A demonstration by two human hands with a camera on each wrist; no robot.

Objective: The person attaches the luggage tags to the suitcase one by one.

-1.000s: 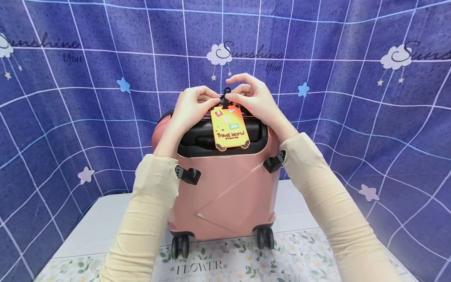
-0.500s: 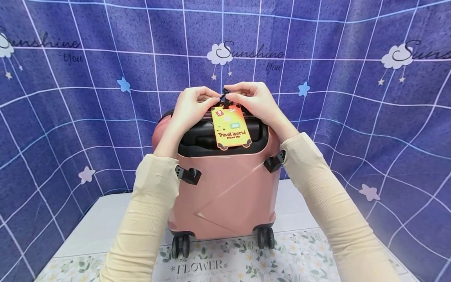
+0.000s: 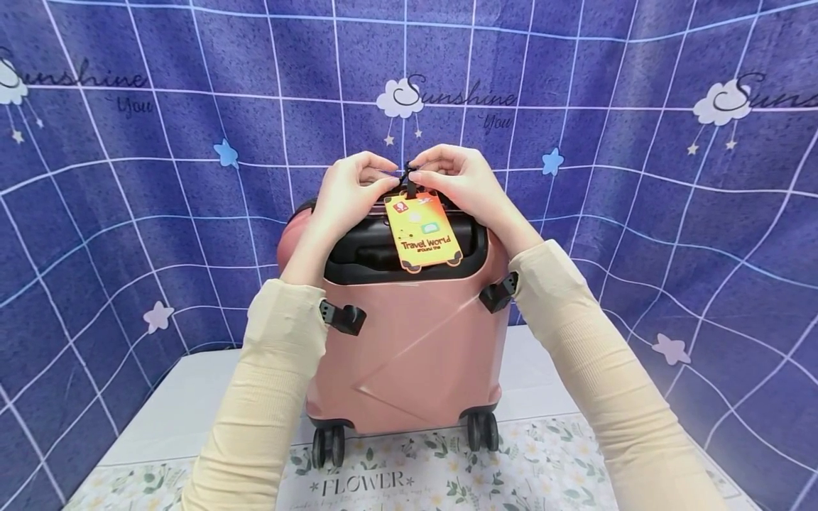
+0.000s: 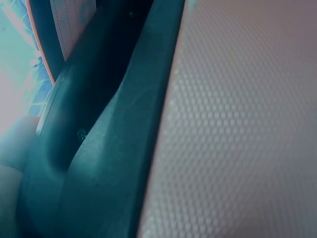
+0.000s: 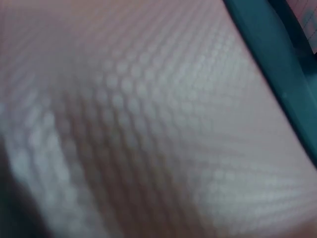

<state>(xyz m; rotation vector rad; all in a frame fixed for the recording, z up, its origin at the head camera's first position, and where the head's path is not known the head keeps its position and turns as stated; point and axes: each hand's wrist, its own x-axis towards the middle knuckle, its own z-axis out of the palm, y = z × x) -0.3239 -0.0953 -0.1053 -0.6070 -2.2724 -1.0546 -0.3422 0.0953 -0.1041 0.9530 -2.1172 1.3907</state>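
Observation:
A yellow-orange luggage tag (image 3: 427,238) printed "Travel World" hangs by a black strap (image 3: 412,189) at the top of a pink suitcase (image 3: 409,355). My left hand (image 3: 353,188) pinches the strap from the left between thumb and fingers. From the other side my right hand (image 3: 463,177) pinches the strap's upper end, thumb and index finger meeting near the loop. Both hands are just above the black handle recess (image 3: 364,248), with the tag dangling in front of it. In the left wrist view the textured suitcase shell (image 4: 233,124) and its black trim (image 4: 124,129) fill most of the picture.
The suitcase stands upright on black wheels (image 3: 482,431) on a white surface with a floral mat (image 3: 524,461). Behind and at both sides hangs a blue grid-patterned curtain (image 3: 192,142). Black camera mounts (image 3: 345,317) sit at the wrists.
My right index finger has come down from its raised position to the strap. The luggage tag has swung slightly to the right. The suitcase stays in place.

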